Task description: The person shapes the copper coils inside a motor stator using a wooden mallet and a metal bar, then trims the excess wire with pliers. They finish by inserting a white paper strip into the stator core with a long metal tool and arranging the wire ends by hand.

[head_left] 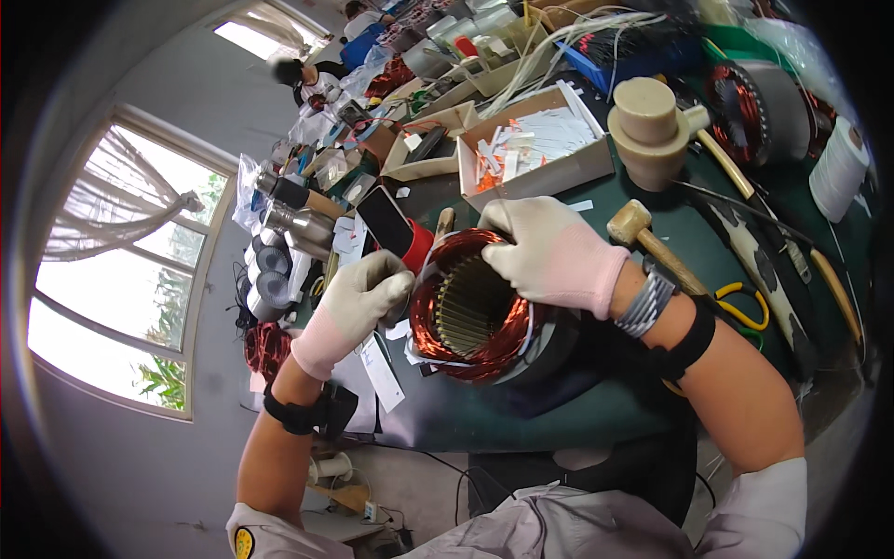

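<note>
A motor stator (521, 365) stands on the table in front of me, its open bore facing up toward me. Bundles of copper winding (451, 347) ring the bore, and a pale cord runs along their outer side. My left hand (358, 303), in a white and pink glove, is closed in a pinch at the stator's left edge; whatever lies between the fingertips is too small to make out. Gloved likewise, my right hand (554, 252) reaches over the far right rim, thumb and fingers closed on the winding there.
Behind the stator stand a red holder (419, 244), a dark-screened phone (384, 216) and a box of paper slips (582, 154). On the right lie a mallet (661, 247), yellow-handled scissors (745, 306), a thread spool (841, 172) and another wound stator (778, 112). A paper tag (380, 373) lies left.
</note>
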